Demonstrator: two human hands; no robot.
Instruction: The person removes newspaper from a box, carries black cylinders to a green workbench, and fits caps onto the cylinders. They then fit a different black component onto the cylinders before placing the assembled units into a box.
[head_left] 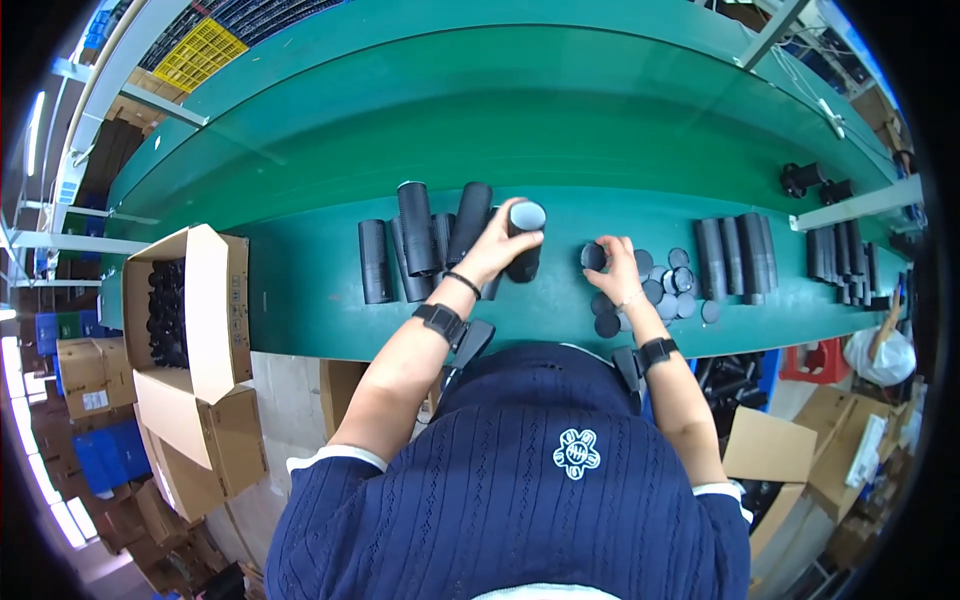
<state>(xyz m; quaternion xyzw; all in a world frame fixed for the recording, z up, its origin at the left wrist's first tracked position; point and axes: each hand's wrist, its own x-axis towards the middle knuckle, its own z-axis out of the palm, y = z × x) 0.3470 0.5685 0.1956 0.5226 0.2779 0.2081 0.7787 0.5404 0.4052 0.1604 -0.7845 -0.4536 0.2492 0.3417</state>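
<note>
My left hand point(492, 246) is closed round a black tube point(523, 262), its open pale-lined end tilted up toward me. Between the fingers of my right hand point(622, 270) is a round black cap point(593, 257), held a short way to the right of the tube. Under and beside that hand lies a loose spread of black and grey round caps point(685, 305) on the green bench. Several more black tubes point(415, 228) lie in a loose pile left of my left hand, partly hidden by it.
On the bench to the right lies a row of black tubes point(737, 258), with another group point(842, 260) farther right. An open carton point(222, 310) of black parts stands at the left end. A green raised ledge point(480, 120) runs along the back. Another person's arm point(886, 325) shows at far right.
</note>
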